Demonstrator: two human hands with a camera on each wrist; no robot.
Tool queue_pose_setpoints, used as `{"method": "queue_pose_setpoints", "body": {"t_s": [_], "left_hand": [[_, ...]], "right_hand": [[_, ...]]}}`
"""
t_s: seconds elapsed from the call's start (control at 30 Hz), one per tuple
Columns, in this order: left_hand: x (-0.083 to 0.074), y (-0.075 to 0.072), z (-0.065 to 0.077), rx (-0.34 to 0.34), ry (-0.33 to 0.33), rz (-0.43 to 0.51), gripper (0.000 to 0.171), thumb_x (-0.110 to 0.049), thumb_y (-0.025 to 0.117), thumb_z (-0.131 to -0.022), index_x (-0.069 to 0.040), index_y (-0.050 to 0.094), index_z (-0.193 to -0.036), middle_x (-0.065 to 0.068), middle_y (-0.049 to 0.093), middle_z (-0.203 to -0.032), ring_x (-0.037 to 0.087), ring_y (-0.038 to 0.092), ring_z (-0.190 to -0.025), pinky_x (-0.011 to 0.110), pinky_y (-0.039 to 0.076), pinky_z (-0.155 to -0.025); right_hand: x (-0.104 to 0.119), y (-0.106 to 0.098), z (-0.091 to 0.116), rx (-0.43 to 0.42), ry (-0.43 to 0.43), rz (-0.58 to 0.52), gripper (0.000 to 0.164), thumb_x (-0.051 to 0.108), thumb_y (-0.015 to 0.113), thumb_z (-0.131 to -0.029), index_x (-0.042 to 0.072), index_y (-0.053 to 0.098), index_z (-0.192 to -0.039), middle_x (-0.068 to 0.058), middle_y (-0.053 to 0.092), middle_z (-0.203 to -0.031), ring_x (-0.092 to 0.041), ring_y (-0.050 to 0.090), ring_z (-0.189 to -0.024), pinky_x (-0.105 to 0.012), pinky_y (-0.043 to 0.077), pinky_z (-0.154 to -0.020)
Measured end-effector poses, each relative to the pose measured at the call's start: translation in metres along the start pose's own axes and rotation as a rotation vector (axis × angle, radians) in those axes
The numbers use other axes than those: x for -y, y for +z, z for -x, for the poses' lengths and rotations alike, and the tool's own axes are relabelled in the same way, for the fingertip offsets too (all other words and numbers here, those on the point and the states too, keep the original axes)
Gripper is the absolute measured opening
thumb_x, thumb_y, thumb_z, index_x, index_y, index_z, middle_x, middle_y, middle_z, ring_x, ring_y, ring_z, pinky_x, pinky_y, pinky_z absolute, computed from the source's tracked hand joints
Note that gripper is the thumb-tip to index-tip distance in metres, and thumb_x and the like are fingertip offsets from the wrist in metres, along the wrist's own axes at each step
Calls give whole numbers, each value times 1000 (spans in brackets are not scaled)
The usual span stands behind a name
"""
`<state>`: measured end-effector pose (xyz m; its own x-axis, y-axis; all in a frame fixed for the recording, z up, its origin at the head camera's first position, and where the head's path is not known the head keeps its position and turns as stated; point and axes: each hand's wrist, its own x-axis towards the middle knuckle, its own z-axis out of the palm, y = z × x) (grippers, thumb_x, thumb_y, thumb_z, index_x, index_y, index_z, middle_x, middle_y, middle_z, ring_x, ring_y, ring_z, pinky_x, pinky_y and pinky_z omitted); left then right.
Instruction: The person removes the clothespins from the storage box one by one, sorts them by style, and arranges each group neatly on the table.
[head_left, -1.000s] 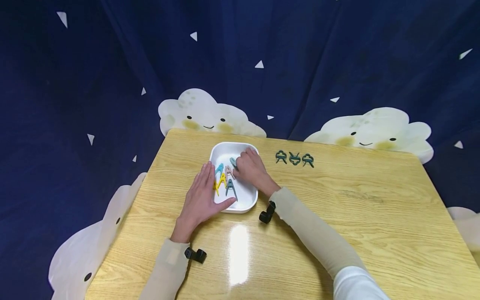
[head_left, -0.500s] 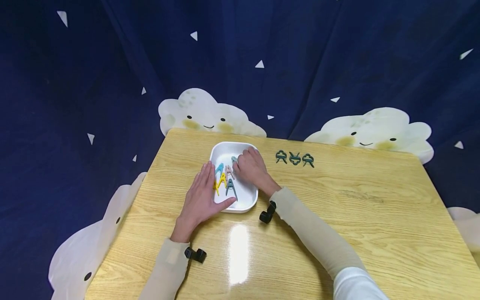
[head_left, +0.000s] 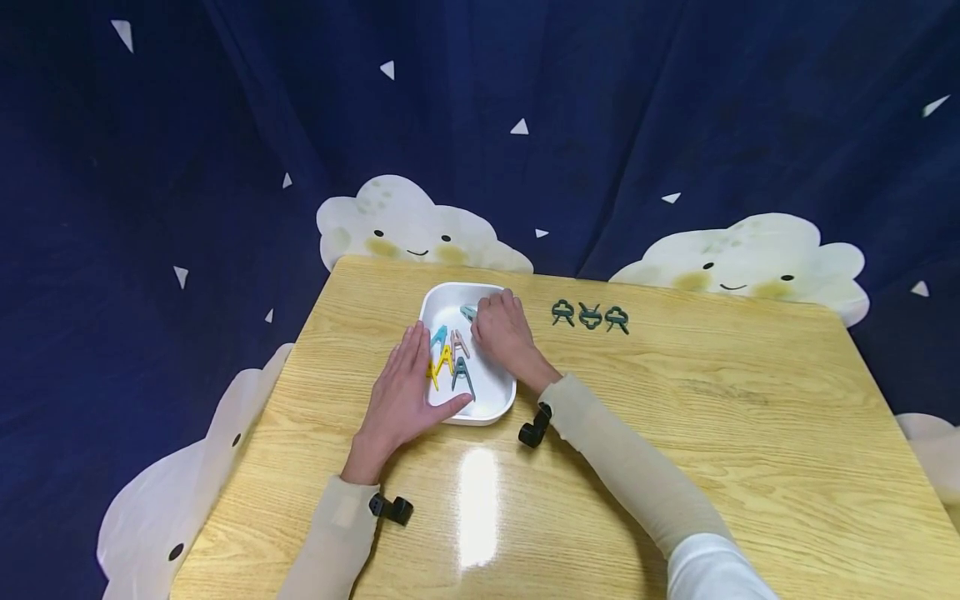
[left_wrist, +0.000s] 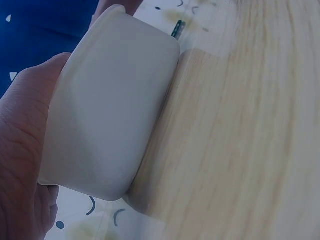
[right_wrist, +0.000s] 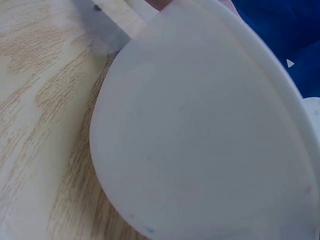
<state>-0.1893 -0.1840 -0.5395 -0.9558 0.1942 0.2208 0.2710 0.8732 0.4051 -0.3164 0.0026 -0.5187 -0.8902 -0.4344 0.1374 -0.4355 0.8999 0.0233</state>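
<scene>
A white box (head_left: pixel 491 403) on the table holds several small A-shaped plastic clothespins: a light blue one (head_left: pixel 439 337), a pink one (head_left: pixel 460 344), yellow ones (head_left: pixel 445 360) and a grey-green one (head_left: pixel 462 377). My left hand (head_left: pixel 402 392) rests with straight fingers along the box's left rim, its thumb stretched over the near edge. Inside the far right of the box, my right hand (head_left: pixel 506 333) has curled fingers at a pale teal clothespin (head_left: pixel 468 312) and pinches it; the fingertips are hidden. Both wrist views show mostly the outer box wall (left_wrist: pixel 110 105).
Three dark green cloud-shaped clips (head_left: pixel 589 317) lie in a row right of the box. The wooden table (head_left: pixel 712 450) ends at a dark blue curtain (head_left: pixel 480 108) printed with clouds. A black wrist camera (head_left: pixel 533 426) is strapped to each sleeve.
My right hand has shifted slightly toward the far side of the box, and the pale teal clothespin has moved and turned with it. My left hand and the other clothespins stay put.
</scene>
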Motion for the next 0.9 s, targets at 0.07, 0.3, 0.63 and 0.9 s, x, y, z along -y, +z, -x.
{"method": "queue_pose_setpoints", "body": {"t_s": [0.07,0.3,0.63,0.9], "left_hand": [[0,0,0,0,0,-1,129,-87,55,-83,0,8,-166,15,8,-175,28,8,-162,46,16,-131],[1,1,0,0,2,-9,129,-88,55,-83,0,8,-166,16,9,-175,28,8,-162,46,16,-131],[2,2,0,3,6,-17,128,-87,55,-84,-1,9,-166,15,8,-175,25,5,-162,44,15,-131],[1,1,0,8,4,-12,127,-87,54,-84,0,9,-166,13,4,-176,27,6,-162,44,13,-131]], "right_hand": [[0,0,0,-5,4,3,35,31,55,-107,-1,65,-115,-15,64,-106,-30,50,-103,-38,45,-84],[0,0,0,3,-46,5,25,24,57,-108,4,73,-110,-14,63,-104,-30,50,-103,-39,46,-87],[-2,3,-1,-5,-61,-26,32,26,54,-105,1,72,-94,-13,61,-96,-29,50,-98,-40,47,-89],[-3,4,-3,61,-60,-32,49,52,63,-93,4,69,-96,-10,57,-97,-30,47,-103,-41,44,-96]]}}
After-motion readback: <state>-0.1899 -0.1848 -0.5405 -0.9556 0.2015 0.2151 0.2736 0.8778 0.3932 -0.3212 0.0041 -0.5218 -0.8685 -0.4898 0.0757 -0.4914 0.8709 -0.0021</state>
